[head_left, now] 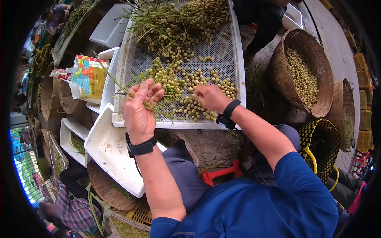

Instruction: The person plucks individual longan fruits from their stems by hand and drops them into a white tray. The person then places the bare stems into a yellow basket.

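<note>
My left hand [141, 104] is closed around a thin green stem, palm turned up, at the near left side of a white perforated tray [222, 53]. Fine green twigs [158, 106] with small round yellow-brown fruit, which look like longans [168, 77], spread from beside it. Over the loose longans at the tray's near side, my right hand [212, 98] is closed, knuckles up; whatever its fingertips may hold is hidden. A large heap of longans on leafless stems [170, 27] covers the far end of the tray.
A woven basket of loose longans [301, 75] stands at the right, above a yellow-and-black basket [321, 139]. White foam boxes [115, 152] and a printed bag [89, 77] are at the left. A red stool [222, 173] is below the tray. Other people sit nearby.
</note>
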`<act>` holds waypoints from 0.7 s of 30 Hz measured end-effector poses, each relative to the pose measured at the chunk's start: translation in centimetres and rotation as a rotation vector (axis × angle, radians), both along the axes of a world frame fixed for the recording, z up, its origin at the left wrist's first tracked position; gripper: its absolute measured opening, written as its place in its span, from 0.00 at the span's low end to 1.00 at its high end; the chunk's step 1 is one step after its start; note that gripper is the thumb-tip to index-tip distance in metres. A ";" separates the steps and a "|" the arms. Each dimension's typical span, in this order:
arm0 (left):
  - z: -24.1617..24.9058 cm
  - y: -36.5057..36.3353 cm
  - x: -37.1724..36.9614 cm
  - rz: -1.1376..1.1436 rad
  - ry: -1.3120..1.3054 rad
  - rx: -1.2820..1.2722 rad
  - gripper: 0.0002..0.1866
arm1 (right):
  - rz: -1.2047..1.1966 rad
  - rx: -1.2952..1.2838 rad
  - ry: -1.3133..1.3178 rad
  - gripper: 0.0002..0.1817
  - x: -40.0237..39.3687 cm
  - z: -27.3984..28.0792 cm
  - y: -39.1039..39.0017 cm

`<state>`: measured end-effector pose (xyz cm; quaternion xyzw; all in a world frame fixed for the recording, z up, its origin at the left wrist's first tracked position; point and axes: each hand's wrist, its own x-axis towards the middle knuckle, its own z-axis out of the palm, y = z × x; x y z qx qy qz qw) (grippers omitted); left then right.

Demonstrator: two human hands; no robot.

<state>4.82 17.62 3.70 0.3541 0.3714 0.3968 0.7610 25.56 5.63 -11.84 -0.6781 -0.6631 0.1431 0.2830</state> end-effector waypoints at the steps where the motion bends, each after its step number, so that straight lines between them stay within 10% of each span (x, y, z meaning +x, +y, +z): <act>1: -0.1 0.2 -0.1 0.010 -0.009 0.016 0.10 | -0.094 -0.124 0.310 0.05 0.5 0.9 -0.5; 3: -0.2 0.2 0.2 0.007 0.005 0.020 0.10 | -0.332 -0.408 1.004 0.07 1.8 4.0 -1.4; 6: -0.7 0.0 1.1 -0.052 0.033 0.056 0.10 | -0.405 -0.389 1.350 0.08 4.1 7.1 -3.2; 21: -4.2 -8.5 8.1 -0.339 0.097 -0.154 0.08 | -0.330 -0.330 1.531 0.08 2.3 11.1 -7.6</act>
